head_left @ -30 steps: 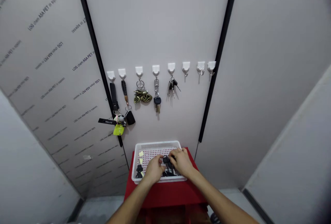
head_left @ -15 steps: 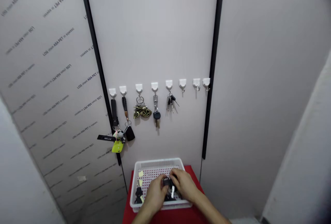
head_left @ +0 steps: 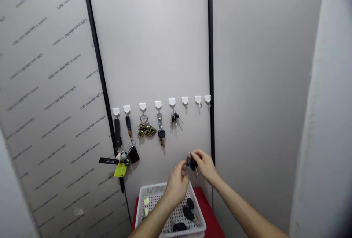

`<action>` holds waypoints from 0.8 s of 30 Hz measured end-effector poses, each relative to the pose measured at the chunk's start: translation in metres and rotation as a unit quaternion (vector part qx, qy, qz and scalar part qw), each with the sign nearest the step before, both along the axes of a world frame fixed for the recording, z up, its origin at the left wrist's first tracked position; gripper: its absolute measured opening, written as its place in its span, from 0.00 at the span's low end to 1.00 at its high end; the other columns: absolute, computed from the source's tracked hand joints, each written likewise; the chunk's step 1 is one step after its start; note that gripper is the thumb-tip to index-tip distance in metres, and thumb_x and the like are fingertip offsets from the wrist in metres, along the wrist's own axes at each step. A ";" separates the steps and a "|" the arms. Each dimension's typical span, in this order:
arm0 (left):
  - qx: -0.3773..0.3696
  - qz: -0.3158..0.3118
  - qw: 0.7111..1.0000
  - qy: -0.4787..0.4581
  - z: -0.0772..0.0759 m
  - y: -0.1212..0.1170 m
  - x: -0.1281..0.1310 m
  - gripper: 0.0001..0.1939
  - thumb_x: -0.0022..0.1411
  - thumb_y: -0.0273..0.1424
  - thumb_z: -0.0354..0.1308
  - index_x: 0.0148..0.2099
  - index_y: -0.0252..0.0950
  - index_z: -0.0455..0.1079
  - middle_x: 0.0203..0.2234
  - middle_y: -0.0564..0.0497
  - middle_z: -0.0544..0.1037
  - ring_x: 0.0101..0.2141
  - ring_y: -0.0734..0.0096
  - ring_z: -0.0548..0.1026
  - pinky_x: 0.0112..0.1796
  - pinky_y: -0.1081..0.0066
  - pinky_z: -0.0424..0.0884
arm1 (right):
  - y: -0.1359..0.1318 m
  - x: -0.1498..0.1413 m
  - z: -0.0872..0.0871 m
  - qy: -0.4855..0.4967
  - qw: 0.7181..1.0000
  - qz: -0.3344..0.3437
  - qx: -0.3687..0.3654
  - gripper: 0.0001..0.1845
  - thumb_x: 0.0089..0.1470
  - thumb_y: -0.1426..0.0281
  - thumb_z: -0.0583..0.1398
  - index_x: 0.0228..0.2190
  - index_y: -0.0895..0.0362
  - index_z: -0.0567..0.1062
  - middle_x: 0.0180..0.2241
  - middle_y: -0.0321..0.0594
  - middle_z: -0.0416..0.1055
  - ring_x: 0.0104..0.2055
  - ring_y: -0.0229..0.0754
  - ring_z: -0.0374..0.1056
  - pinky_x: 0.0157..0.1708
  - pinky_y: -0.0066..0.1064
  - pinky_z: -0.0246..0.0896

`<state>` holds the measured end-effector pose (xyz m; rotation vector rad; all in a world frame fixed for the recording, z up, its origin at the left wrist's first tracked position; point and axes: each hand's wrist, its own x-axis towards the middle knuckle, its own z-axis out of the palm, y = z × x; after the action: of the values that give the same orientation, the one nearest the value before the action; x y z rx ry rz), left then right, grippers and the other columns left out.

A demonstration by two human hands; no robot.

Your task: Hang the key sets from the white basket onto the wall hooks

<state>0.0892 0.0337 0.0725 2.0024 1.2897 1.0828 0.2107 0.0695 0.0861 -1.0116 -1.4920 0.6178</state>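
Note:
A bunch of black-headed keys (head_left: 192, 163) is held up between my two hands, above the far right part of the white basket (head_left: 202, 224). My right hand (head_left: 205, 167) pinches it near the top. From the left, the fingers of my left hand (head_left: 177, 183) close on its side. More black-headed keys (head_left: 188, 211) lie in the basket below, along with another dark key piece (head_left: 179, 226) near the front rim. On the wall above, a white hook (head_left: 185, 101) with nothing on it is the closest one to my hands.
Left along the hook row hang a small key bunch (head_left: 174, 118), keys on a clip (head_left: 161, 132), a bronze motorcycle keychain (head_left: 146, 130) and two strap fobs, one with a yellow-green tag (head_left: 120, 170). A red surface (head_left: 210, 216) supports the basket. A black strip (head_left: 211, 84) runs beside the rightmost hook.
Both hands have risen out of the basket toward the wall, lifting the keys. The whole scene has shifted as my head moved, and more of the basket's contents show.

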 end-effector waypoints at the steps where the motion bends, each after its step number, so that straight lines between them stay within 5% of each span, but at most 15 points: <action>1: 0.037 -0.001 0.999 0.004 0.014 0.002 0.005 0.22 0.45 0.22 0.42 0.46 0.35 0.53 0.36 0.49 0.65 0.32 0.77 0.64 0.36 0.75 0.59 | 0.003 0.003 0.018 0.002 1.000 -0.008 0.021 0.13 0.41 0.62 0.49 0.19 0.60 0.64 0.18 0.37 0.63 0.22 0.34 0.58 0.24 0.25 0.54; 7: 0.198 0.021 0.980 0.025 0.090 0.011 0.025 0.22 0.46 0.23 0.43 0.47 0.33 0.52 0.40 0.46 0.61 0.37 0.72 0.62 0.40 0.70 0.58 | 0.013 0.007 0.109 0.017 0.990 -0.048 0.133 0.11 0.39 0.65 0.51 0.19 0.61 0.65 0.19 0.36 0.64 0.22 0.32 0.58 0.24 0.24 0.54; 12: 0.230 0.056 0.971 0.029 0.127 0.015 0.025 0.23 0.46 0.23 0.44 0.47 0.33 0.52 0.40 0.46 0.61 0.37 0.72 0.62 0.40 0.69 0.58 | 0.023 -0.001 0.146 0.002 0.977 -0.135 0.166 0.11 0.38 0.66 0.50 0.18 0.60 0.66 0.17 0.35 0.64 0.21 0.33 0.58 0.23 0.24 0.53; 19: 0.214 0.055 0.973 0.062 0.130 0.020 0.022 0.21 0.46 0.24 0.45 0.46 0.33 0.54 0.39 0.46 0.63 0.35 0.72 0.64 0.40 0.69 0.58 | 0.044 -0.005 0.146 -0.026 0.970 -0.208 0.123 0.10 0.38 0.67 0.50 0.17 0.59 0.67 0.17 0.36 0.66 0.20 0.34 0.60 0.22 0.24 0.53; 24: 0.172 0.041 0.983 0.051 0.102 0.016 0.011 0.20 0.45 0.24 0.45 0.44 0.33 0.56 0.37 0.47 0.64 0.31 0.76 0.65 0.37 0.72 0.60 | 0.040 0.000 0.134 -0.049 0.971 -0.194 0.127 0.11 0.40 0.67 0.49 0.21 0.59 0.68 0.19 0.37 0.67 0.23 0.35 0.60 0.25 0.26 0.54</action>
<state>0.0998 0.0493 0.1741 2.2988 1.3184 1.3318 0.2110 0.1092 0.2198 -1.1037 -1.3654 0.0957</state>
